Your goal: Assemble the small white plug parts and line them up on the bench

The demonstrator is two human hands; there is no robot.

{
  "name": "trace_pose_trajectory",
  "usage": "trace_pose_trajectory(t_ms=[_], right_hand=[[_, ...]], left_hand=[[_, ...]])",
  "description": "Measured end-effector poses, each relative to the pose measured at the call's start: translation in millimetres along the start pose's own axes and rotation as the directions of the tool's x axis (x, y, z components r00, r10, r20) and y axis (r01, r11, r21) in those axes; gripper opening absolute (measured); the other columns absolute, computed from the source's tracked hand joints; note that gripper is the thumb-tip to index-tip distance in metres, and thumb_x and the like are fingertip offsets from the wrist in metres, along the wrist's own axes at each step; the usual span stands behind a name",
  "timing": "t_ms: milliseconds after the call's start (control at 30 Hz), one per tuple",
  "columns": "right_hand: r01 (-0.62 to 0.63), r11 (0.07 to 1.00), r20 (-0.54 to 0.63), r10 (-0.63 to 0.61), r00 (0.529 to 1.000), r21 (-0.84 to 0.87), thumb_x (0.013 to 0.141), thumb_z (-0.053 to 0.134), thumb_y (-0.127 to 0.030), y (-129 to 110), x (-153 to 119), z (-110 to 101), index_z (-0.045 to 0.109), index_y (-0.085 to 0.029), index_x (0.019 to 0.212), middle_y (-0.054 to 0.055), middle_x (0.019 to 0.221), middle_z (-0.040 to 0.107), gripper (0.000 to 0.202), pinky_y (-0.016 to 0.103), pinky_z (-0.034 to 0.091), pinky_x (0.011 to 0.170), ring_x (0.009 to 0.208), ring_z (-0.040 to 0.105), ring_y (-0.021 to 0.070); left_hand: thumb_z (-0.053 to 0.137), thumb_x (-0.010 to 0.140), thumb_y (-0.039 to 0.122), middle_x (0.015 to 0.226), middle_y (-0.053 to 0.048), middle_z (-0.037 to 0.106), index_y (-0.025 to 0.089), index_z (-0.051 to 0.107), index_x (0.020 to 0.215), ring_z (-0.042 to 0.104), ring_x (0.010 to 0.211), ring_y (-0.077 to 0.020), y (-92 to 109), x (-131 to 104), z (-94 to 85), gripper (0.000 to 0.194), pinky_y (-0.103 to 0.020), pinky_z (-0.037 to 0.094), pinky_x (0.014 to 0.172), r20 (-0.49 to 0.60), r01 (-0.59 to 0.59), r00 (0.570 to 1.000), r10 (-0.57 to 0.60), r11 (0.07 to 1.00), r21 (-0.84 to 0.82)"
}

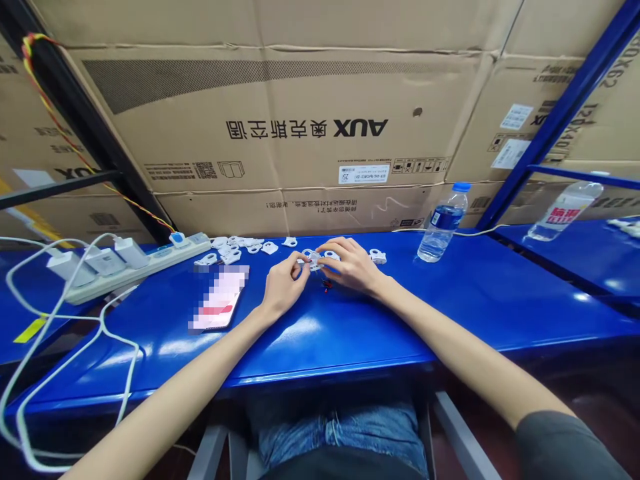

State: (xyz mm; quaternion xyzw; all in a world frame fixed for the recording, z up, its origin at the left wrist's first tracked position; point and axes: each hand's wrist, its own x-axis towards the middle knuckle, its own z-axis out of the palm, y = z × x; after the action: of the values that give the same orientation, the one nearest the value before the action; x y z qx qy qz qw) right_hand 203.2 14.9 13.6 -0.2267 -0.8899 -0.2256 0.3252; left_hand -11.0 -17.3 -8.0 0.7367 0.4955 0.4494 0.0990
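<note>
Both hands meet over the blue table near its back edge. My left hand is closed, its thumb and forefinger pinching the left side of a small white plastic part. From the right, my right hand has its bent fingers and thumb on the same part. A small red and black item lies just below the part; its exact shape is too small to tell. Another white piece shows partly behind my right fingers, and one more white piece lies to the right of that hand.
Several white parts lie at the back left, near a phone. A power strip with plugs and white cables is at left. A water bottle stands right; cardboard boxes rise behind.
</note>
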Motion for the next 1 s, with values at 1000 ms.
trace_pose_trajectory(t_ms=[1000], right_hand=[[-0.506,0.731,0.137,0.505,0.852,0.457,0.092,0.077,-0.035,1,23,30,0.081,-0.026,0.098,0.006,0.122,0.070,0.012,0.043,0.047,0.108,0.118,0.062,0.0239]], left_hand=[[0.055,0.096,0.029,0.057,0.006,0.050,0.019,0.072,0.085,0.043,0.052,-0.0106,9,-10,-0.2,0.022,-0.025,0.032,0.057,0.321,-0.320,0.904,0.283,0.945,0.067]])
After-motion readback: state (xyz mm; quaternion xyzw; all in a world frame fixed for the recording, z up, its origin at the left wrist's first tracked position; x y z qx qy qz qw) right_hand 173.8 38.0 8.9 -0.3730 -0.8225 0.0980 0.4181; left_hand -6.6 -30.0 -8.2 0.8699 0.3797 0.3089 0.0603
